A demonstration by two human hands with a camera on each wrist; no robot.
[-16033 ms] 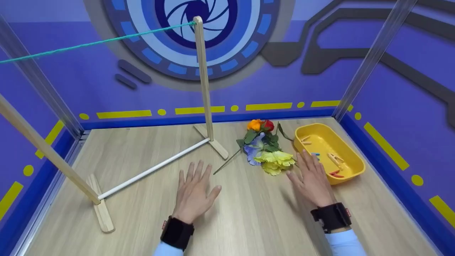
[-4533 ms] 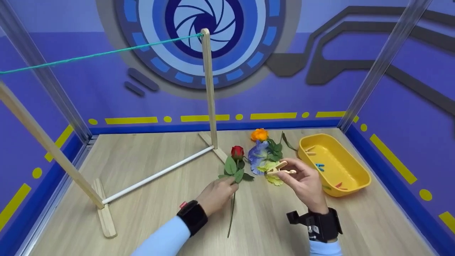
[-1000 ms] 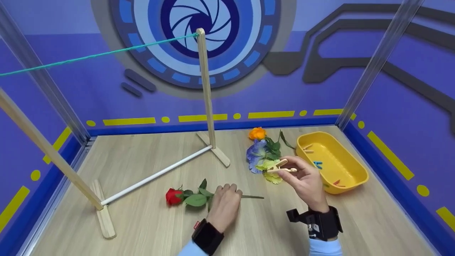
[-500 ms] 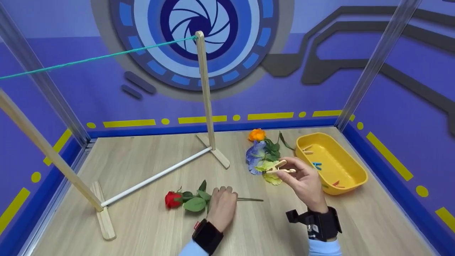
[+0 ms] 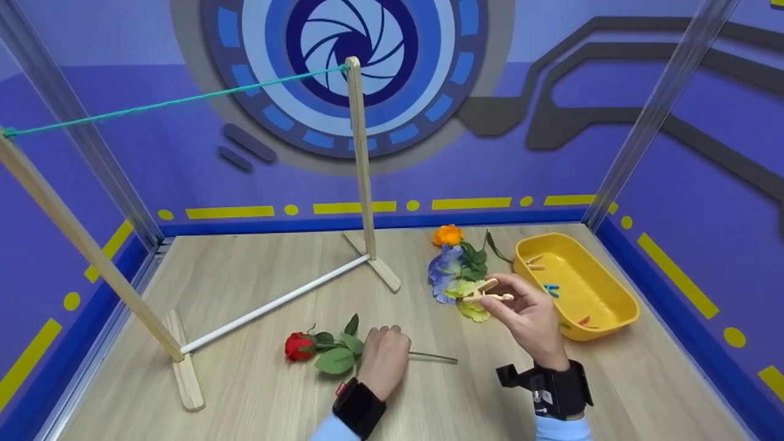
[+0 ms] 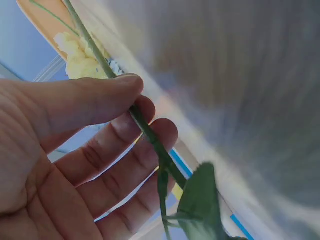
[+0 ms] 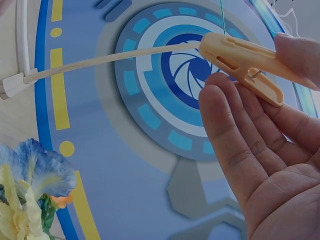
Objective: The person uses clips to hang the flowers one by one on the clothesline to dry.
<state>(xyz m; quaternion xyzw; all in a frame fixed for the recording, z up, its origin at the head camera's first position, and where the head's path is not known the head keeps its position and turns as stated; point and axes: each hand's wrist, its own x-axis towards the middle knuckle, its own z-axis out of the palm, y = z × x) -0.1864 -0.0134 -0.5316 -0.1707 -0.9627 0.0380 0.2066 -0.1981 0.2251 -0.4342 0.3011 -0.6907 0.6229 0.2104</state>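
My left hand (image 5: 384,362) pinches the green stem of a red artificial rose (image 5: 299,346) low over the table. Its bloom points left and the bare stem end sticks out to the right. In the left wrist view, thumb and fingertips meet on the stem (image 6: 146,131), just above a leaf (image 6: 200,205). My right hand (image 5: 531,318) holds a light tan clothespin (image 7: 240,65) between thumb and fingers, raised in front of the yellow flower (image 5: 474,306). The clothespin's jaw end faces left, and its tips look closed. Part of the yellow flower is hidden behind that hand.
A blue-purple flower (image 5: 446,272) and an orange flower (image 5: 448,235) lie at the back. Right of them, a yellow bin (image 5: 603,306) contains several clothespins. On the left stands a wooden frame, with a white crossbar (image 5: 275,304) and a teal string (image 5: 184,100) between two posts.
Sixteen seconds ago both hands were bare over the table. Since then the right took a clothespin, and the left drew the rose leftward from the pile and turned it sideways. Lately both hold nearly still.
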